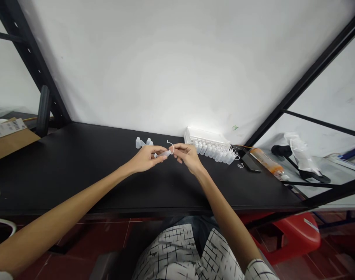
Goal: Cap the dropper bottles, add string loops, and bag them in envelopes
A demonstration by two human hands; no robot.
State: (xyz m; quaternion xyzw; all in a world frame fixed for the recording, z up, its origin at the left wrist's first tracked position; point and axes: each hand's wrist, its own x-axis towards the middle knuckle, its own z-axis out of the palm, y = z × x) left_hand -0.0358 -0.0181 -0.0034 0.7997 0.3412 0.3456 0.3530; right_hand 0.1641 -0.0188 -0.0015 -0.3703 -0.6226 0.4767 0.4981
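My left hand (148, 158) is closed around a small translucent plastic bottle (162, 154), held tilted over the black table. A thin white plastic strip (173, 145) curves up by the bottle's neck. My right hand (187, 155) pinches this strip close to the neck, its fingers almost touching those of my left hand. Behind my left hand, a small translucent bottle (138, 142) stands upright with others beside it, partly hidden by the hand. Right of my right hand, a row of small bottles (214, 151) with white strips at their necks lies close together.
A white stack (205, 135) sits against the wall behind the row. A phone (251, 161) and a loose white strip (240, 165) lie to the right, near an orange-labelled plastic roll (267, 161). A cardboard box (13, 140) is at far left. Black metal frames flank the table (87, 171).
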